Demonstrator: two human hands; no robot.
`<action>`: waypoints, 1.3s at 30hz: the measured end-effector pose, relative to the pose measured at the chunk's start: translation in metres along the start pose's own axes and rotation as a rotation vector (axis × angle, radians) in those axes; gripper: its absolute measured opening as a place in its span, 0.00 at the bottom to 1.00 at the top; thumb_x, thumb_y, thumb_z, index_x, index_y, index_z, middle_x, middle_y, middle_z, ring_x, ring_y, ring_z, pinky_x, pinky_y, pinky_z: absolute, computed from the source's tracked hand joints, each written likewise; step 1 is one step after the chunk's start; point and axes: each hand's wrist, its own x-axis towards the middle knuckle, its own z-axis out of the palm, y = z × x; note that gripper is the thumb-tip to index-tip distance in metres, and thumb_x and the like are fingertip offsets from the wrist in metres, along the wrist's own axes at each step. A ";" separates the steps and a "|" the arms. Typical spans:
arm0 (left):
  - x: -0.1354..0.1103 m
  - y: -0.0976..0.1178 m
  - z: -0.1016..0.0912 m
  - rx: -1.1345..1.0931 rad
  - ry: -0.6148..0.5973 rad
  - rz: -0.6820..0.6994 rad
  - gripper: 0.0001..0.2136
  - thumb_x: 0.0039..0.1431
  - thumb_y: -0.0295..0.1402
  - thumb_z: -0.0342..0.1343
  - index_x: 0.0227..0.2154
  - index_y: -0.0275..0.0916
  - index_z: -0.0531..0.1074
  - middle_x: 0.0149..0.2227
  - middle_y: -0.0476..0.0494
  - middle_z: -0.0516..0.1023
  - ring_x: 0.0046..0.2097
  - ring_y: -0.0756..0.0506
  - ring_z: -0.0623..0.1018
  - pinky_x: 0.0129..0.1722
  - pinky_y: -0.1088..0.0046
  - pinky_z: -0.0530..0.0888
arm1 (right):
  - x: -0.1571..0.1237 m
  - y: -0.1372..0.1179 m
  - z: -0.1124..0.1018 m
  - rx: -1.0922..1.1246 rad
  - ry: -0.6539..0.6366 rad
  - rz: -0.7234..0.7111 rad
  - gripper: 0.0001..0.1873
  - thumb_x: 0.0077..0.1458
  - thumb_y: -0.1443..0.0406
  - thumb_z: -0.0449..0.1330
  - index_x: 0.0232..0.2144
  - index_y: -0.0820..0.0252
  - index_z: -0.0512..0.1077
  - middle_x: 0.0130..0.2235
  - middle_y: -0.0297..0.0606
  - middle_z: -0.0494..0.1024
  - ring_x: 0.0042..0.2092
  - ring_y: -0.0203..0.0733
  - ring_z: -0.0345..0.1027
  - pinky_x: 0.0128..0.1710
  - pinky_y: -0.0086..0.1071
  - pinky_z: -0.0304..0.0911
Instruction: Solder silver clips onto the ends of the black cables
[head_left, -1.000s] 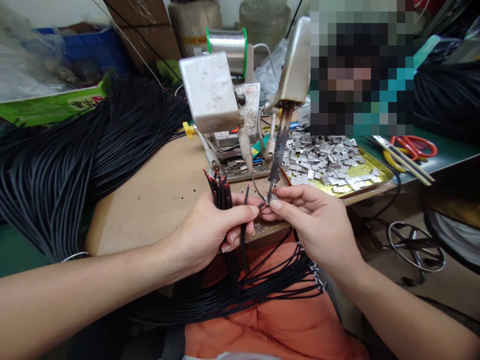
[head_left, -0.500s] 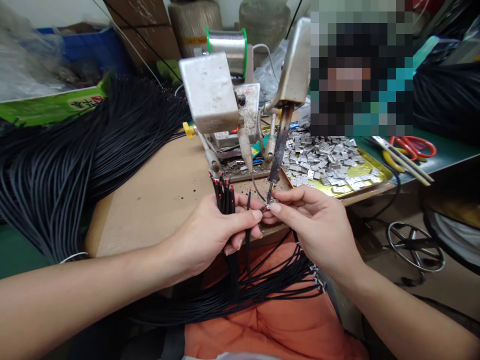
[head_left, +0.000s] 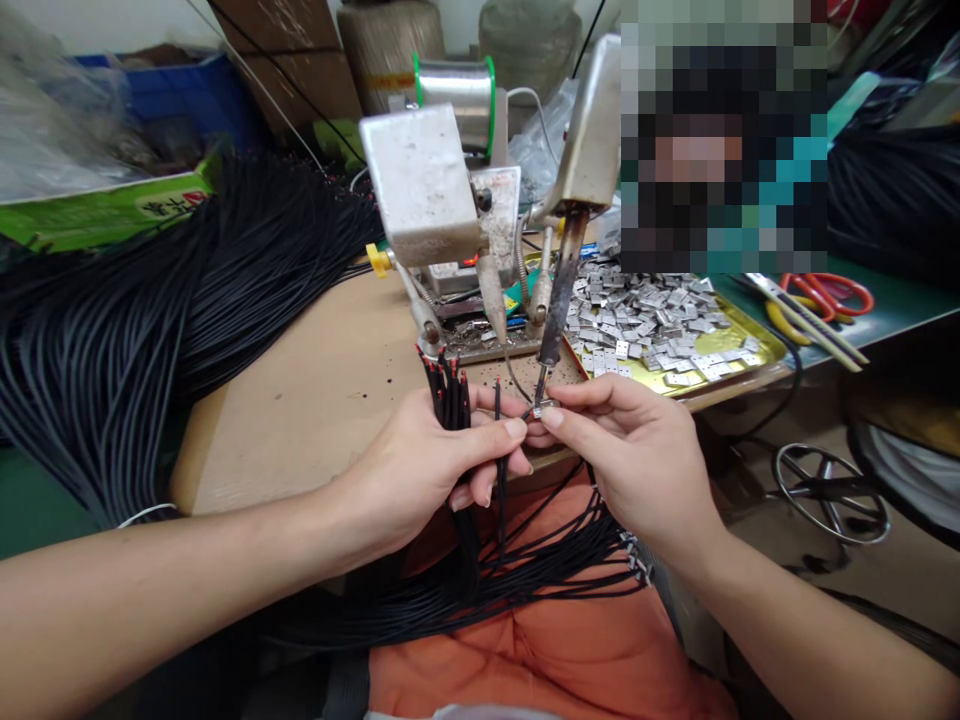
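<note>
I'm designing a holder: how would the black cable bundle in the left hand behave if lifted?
The cable bundle probably sags, since it droops below the left hand. Its short upper ends seem stiffer, standing unsupported, but might splay, being slightly fanned.

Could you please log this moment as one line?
left hand: gripping black cables; right hand: pinching metal connector; soldering iron: tip at connector; yellow tray: holding metal parts

A bundle of slim black cables (head_left: 448,396) is clasped in the left hand (head_left: 431,440), its red-tipped ends fanning upright above the thumb and its lengths hanging below the curled fingers. One loose black cable (head_left: 498,400) stands apart, crossing near the left thumb tip. A small silver metal connector (head_left: 544,407) sits pinched at the right hand's (head_left: 637,440) thumb and index fingertips.
</note>
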 end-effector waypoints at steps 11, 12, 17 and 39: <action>-0.003 0.000 0.000 -0.008 0.006 -0.002 0.12 0.59 0.37 0.64 0.42 0.37 0.75 0.26 0.47 0.80 0.18 0.56 0.68 0.15 0.85 0.61 | -0.003 -0.002 0.000 -0.044 0.013 0.005 0.09 0.51 0.62 0.72 0.35 0.57 0.78 0.31 0.36 0.85 0.33 0.44 0.82 0.39 0.38 0.79; -0.003 0.000 -0.001 -0.005 0.013 -0.004 0.12 0.59 0.37 0.64 0.42 0.37 0.75 0.26 0.47 0.80 0.18 0.56 0.68 0.15 0.85 0.61 | -0.003 -0.002 0.000 -0.062 0.017 0.002 0.10 0.51 0.62 0.72 0.35 0.57 0.78 0.31 0.36 0.84 0.33 0.43 0.81 0.39 0.37 0.79; -0.002 -0.001 -0.002 -0.003 0.015 -0.021 0.12 0.60 0.37 0.64 0.43 0.37 0.76 0.27 0.47 0.80 0.19 0.57 0.68 0.16 0.85 0.61 | -0.003 -0.004 0.001 -0.085 0.011 -0.019 0.09 0.51 0.64 0.72 0.34 0.58 0.78 0.32 0.36 0.84 0.33 0.40 0.80 0.38 0.32 0.77; -0.016 -0.001 0.009 0.274 -0.036 0.037 0.13 0.61 0.40 0.61 0.37 0.34 0.82 0.21 0.49 0.71 0.23 0.54 0.68 0.19 0.82 0.61 | 0.054 -0.043 -0.105 -1.337 0.052 -0.387 0.08 0.54 0.64 0.66 0.37 0.59 0.83 0.36 0.43 0.79 0.36 0.47 0.71 0.37 0.40 0.62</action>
